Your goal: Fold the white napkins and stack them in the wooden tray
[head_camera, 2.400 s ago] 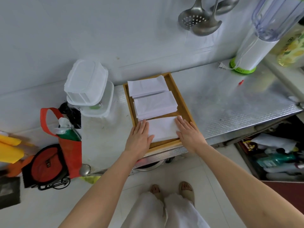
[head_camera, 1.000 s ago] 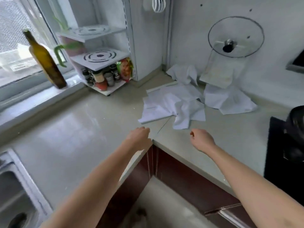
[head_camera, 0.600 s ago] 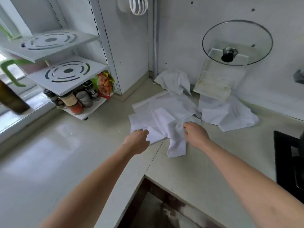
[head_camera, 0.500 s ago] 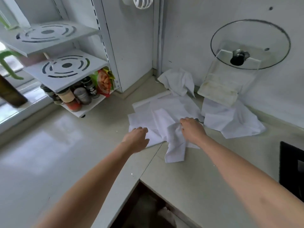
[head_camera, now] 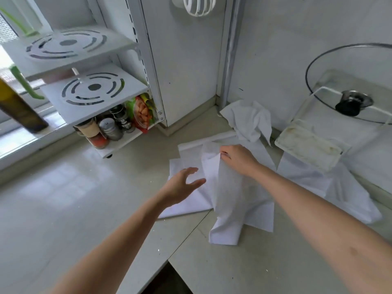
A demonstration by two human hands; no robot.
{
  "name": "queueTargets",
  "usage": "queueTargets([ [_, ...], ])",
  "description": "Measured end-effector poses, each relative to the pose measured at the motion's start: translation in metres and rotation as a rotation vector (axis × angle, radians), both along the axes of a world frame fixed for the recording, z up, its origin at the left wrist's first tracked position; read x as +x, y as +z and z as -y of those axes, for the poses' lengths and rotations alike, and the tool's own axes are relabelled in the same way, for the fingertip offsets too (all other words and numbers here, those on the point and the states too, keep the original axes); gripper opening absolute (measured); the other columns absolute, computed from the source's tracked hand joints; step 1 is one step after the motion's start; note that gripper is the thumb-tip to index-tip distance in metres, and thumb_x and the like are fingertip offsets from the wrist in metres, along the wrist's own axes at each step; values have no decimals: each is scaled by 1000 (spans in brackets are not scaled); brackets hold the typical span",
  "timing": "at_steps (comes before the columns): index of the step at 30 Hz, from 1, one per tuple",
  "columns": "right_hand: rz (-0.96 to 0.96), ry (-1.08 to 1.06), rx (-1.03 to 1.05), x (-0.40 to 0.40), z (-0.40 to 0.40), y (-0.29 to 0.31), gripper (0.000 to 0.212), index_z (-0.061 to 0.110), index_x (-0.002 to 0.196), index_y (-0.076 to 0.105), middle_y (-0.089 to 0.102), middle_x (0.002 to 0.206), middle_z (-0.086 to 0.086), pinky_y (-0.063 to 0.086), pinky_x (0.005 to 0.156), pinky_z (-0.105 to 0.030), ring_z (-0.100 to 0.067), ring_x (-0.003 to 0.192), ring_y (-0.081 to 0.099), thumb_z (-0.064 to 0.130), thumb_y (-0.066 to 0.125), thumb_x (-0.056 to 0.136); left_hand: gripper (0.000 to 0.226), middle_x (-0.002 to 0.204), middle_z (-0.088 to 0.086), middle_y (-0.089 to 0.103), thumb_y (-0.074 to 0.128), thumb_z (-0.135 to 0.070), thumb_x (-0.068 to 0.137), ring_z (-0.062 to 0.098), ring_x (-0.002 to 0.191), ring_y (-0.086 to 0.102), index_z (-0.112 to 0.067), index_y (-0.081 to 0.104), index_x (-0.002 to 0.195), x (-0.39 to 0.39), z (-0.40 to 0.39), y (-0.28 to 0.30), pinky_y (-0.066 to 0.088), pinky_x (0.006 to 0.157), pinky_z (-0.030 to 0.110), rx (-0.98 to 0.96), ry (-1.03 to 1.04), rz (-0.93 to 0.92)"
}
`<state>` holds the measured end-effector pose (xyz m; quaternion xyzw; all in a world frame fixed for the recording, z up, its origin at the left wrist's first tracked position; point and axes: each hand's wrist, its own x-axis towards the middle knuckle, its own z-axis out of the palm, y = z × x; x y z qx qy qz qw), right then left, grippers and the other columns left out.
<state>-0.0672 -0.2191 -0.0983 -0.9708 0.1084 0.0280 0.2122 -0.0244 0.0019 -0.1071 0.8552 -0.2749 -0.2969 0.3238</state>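
Observation:
Several unfolded white napkins lie in a loose pile on the pale corner counter (head_camera: 63, 209). My right hand (head_camera: 238, 159) pinches the top edge of one white napkin (head_camera: 226, 200) and lifts it, so the cloth hangs down toward the counter seam. My left hand (head_camera: 182, 184) hovers open just left of that napkin, fingers spread above the flat napkins (head_camera: 186, 202). A crumpled napkin (head_camera: 250, 119) sits in the corner. Another napkin (head_camera: 314, 177) lies at the right under a plastic container. The wooden tray is out of view.
A white spice rack (head_camera: 89, 90) with jars (head_camera: 106, 130) stands at the left. A dark bottle (head_camera: 19, 107) is by the window. A glass pot lid (head_camera: 352, 85) leans on the wall above a clear plastic container (head_camera: 307, 143). A whisk-like holder (head_camera: 198, 6) hangs above.
I turned from the tray with folded napkins to the corner counter. My right hand reached the pile and has lifted one napkin's edge; my left hand has opened beside it.

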Motion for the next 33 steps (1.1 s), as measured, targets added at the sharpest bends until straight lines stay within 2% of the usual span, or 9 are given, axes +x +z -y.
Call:
queueTargets([
  [6,395,7,1,23,-22,88,30,4,71,47,46,57,-8,30,53,-34,-29,56,45,18,48,97,83,143,-6,45,63,-64,73,14,130,43,-27,38,143,19,11,51,39,106,36,-335,179,-162],
  [8,455,-19,-87,21,-31,112,29,2,72,53,53,61,-13,37,54,-37,-32,59,48,18,49,96,93,139,-7,48,69,-67,68,12,126,47,-25,35,144,18,14,71,41,102,33,-397,164,-182],
  [11,481,-117,-181,13,-45,144,24,1,76,58,59,67,-16,35,55,-34,-33,62,47,16,49,93,74,126,-10,60,72,-62,71,8,112,59,-31,44,132,9,18,96,47,99,36,-488,49,-221],
  [17,376,-254,60,-28,-91,195,12,6,82,70,66,82,-2,41,63,-25,-16,79,58,7,58,81,71,133,-19,49,64,-55,83,-2,117,50,-40,30,143,-29,2,126,43,93,23,-575,-189,-221],
  [20,297,-251,11,-56,-116,213,7,11,81,71,61,78,4,40,63,-24,-13,80,57,12,64,81,85,141,-18,45,65,-69,73,8,130,43,-45,26,143,-43,-9,130,37,108,38,-559,-278,-236],
  [24,243,-337,-62,-89,-133,221,8,11,81,73,55,64,12,36,52,-13,-4,64,51,17,67,80,69,124,-21,50,63,-54,84,4,114,49,-37,30,142,-68,-14,137,38,96,26,-512,-353,-245],
  [28,197,-388,-30,-123,-137,227,14,6,74,72,60,65,-2,39,57,-25,-14,64,53,18,68,79,30,99,-11,62,61,-33,91,9,90,59,-23,55,119,-82,-22,142,47,77,25,-455,-306,-133],
  [30,126,-398,7,-144,-133,234,17,7,73,72,56,63,-3,36,56,-25,-14,60,48,22,69,80,16,79,-6,59,59,-28,92,12,69,54,-14,63,98,-77,-28,143,41,61,22,-402,-331,-30],
  [33,-76,-389,69,-179,-125,245,21,19,74,74,61,68,1,38,59,-28,-13,61,51,39,70,78,31,65,-1,50,60,-31,91,15,58,41,-4,63,76,-65,-36,147,29,51,23,-249,-441,89],
])
